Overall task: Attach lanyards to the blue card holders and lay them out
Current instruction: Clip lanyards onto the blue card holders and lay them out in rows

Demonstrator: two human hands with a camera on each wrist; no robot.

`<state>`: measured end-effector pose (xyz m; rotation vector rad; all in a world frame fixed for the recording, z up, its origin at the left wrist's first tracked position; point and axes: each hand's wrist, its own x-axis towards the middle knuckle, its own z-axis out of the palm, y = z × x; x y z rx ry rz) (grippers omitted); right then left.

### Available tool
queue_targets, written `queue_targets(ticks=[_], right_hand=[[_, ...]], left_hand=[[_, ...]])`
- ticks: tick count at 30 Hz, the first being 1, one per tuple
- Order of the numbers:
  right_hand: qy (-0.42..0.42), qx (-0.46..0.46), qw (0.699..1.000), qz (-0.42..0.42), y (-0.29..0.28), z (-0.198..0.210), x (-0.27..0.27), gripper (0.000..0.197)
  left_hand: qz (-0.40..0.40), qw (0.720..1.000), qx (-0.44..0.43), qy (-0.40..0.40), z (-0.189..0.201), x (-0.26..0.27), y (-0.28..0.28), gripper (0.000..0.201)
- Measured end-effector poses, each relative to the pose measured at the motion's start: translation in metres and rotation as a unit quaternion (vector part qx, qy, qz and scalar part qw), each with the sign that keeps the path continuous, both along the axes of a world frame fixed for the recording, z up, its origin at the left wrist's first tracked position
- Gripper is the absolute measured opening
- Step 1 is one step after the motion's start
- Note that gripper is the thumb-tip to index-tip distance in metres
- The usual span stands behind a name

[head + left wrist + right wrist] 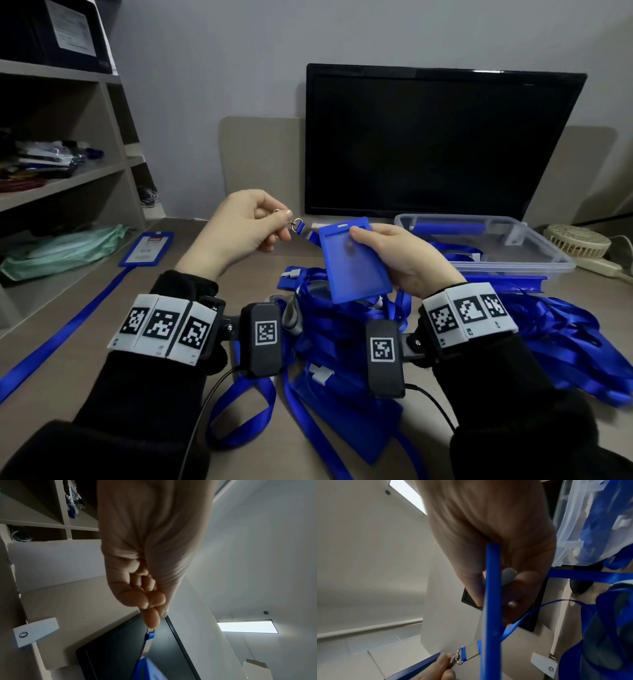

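From the head view, the left hand (239, 226) pinches the small silver metal clip (294, 222) of a blue ribbon lanyard (310, 234), at nine o'clock of the translucent blue plastic card holder (354, 260), which the right hand (400, 260) grips above the beige desk (61, 370).

The left wrist view shows fingertips (150, 619) closed on the clip.

The right wrist view shows the holder edge-on, clip at six o'clock.

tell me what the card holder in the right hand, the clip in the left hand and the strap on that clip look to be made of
Blue rectangular card holder: seemingly semi-clear plastic with a matte finish; fingers show dimly through it.
Small silver clip: probably metal, since it glints.
Blue lanyard strap: looks like flat woven fabric ribbon with a slight sheen, bending limply.
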<state>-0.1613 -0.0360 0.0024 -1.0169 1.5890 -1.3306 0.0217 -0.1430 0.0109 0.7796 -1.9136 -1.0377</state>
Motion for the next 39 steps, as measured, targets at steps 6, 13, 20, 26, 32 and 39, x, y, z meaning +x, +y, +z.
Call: queue_targets(ticks=[6, 13, 20, 26, 32, 39], right_hand=[[0.068, -0.012, 0.998, 0.012, -0.003, 0.002, 0.009, 0.025], [0.071, 0.028, 0.994, 0.073, 0.006, 0.006, 0.002, 0.017], [0.141, -0.022, 0.990, 0.020, 0.004, 0.010, 0.003, 0.020], [0.226, -0.109, 0.966, 0.065, 0.002, 0.010, 0.017, 0.027], [0.251, -0.150, 0.954, 0.062, -0.001, 0.004, 0.023, 0.026], [0.156, -0.143, 0.976, 0.055, 0.001, 0.001, 0.017, 0.012]], left_hand=[[0.020, 1.000, -0.002, 0.005, 0.002, -0.001, 0.003, 0.014], [0.025, 0.999, -0.021, -0.015, -0.002, 0.001, -0.002, 0.013], [0.021, 0.998, -0.006, -0.052, -0.001, -0.001, 0.003, 0.010], [-0.005, 1.000, 0.004, -0.018, 0.004, -0.009, 0.014, 0.013], [-0.009, 1.000, 0.016, 0.006, 0.005, -0.012, 0.016, 0.017], [-0.065, 0.997, -0.019, -0.035, 0.005, -0.010, 0.018, 0.017]])
